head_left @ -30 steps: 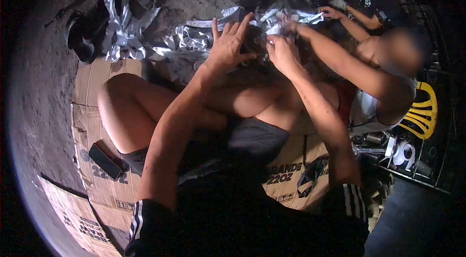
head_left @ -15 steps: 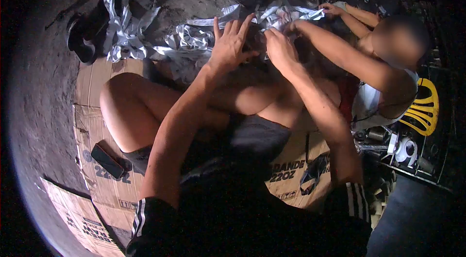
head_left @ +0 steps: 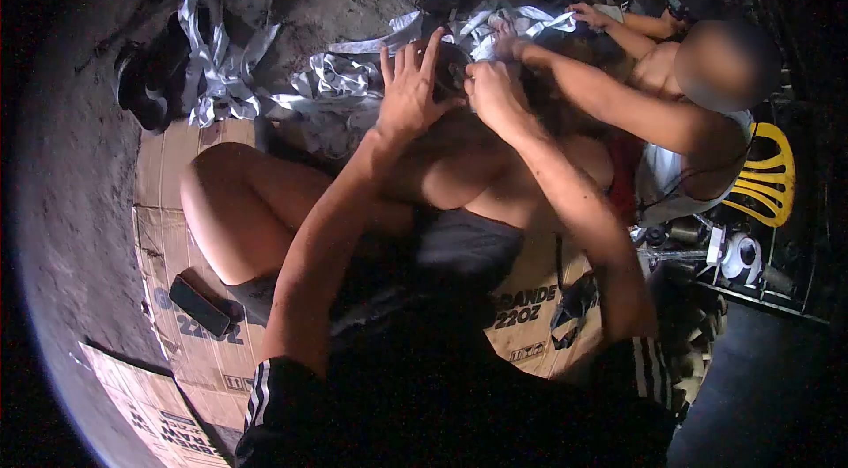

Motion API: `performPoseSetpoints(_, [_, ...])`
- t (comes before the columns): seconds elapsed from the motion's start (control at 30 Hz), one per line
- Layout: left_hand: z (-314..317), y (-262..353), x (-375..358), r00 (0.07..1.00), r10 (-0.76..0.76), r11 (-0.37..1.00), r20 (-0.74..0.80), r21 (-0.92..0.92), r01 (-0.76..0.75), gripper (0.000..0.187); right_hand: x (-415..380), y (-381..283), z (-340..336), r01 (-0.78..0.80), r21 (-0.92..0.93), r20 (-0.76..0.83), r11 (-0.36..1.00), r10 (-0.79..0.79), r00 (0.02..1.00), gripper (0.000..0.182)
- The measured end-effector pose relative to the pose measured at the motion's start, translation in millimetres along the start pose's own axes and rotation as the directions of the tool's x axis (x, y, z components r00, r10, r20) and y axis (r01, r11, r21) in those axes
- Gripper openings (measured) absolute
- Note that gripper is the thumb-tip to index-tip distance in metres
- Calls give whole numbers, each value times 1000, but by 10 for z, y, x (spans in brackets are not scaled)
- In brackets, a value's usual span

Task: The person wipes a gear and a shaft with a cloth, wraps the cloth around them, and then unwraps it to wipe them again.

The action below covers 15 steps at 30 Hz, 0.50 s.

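My left hand (head_left: 409,90) is raised with its fingers spread, palm facing away, beside a dark, partly hidden thing (head_left: 452,61) that I cannot make out. My right hand (head_left: 497,97) is closed in a pinch at that thing's right side. Whatever sits between its fingertips is hidden. Just past both hands lies a heap of shiny white strips (head_left: 344,75), crumpled and tangled. Another person's hand (head_left: 507,42) reaches into the strips close to my right hand.
Another bundle of white strips (head_left: 221,61) lies at the left, near a dark object (head_left: 141,88). A phone (head_left: 200,305) rests on flattened cardboard (head_left: 163,229). A person (head_left: 636,97) sits close on my right, near a yellow chair back (head_left: 767,176) and a white roll (head_left: 740,258).
My right hand has shifted slightly left, closer to my left hand, and its fingers look more pinched. My left hand stays spread. The view has tilted a little.
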<state>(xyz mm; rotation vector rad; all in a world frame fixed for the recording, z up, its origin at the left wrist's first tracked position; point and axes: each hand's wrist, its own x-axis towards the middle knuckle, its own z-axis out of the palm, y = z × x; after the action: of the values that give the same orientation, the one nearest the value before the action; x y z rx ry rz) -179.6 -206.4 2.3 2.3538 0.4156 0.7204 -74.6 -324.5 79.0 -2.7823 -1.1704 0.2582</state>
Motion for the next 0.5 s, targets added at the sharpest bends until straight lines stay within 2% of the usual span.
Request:
performPoseSetpoints(0.1, [-50,-217,173,982,123,976,140,-194,-94,121,198,204,41,-75,93,44,993,71,996,22])
performPoseSetpoints(0.13, [-44,-312,242,969,173,953,175,-280,-120,121,167,214,3,-18,75,46,997,15,999,19])
performPoseSetpoints(0.17, [-52,-365,287,969,171,953,178,-279,-117,121,147,243,28,-19,77,49,997,15,999,19])
performPoseSetpoints(0.23, [-67,-465,365,934,219,919,284,-381,-100,119,145,301,66,300,-101,-60,948,-307,950,19])
performPoseSetpoints(0.33, [-107,-501,399,922,283,902,265,-401,-161,117,79,183,-93,283,-162,-59,945,-296,953,18])
performPoseSetpoints(0.37, [-126,-491,395,922,276,904,271,-400,-153,117,53,205,-86,285,-155,-53,946,-296,954,18])
performPoseSetpoints(0.43, [-164,-453,398,920,259,914,295,-383,-135,115,-5,265,-90,426,-76,32,901,-425,904,16])
performPoseSetpoints(0.47, [-151,-467,407,918,259,914,301,-383,-133,115,10,285,-120,424,-71,33,903,-422,906,16])
performPoseSetpoints(0.5, [-139,-476,422,914,266,908,306,-397,-131,114,40,309,-164,329,72,122,941,-336,934,15])
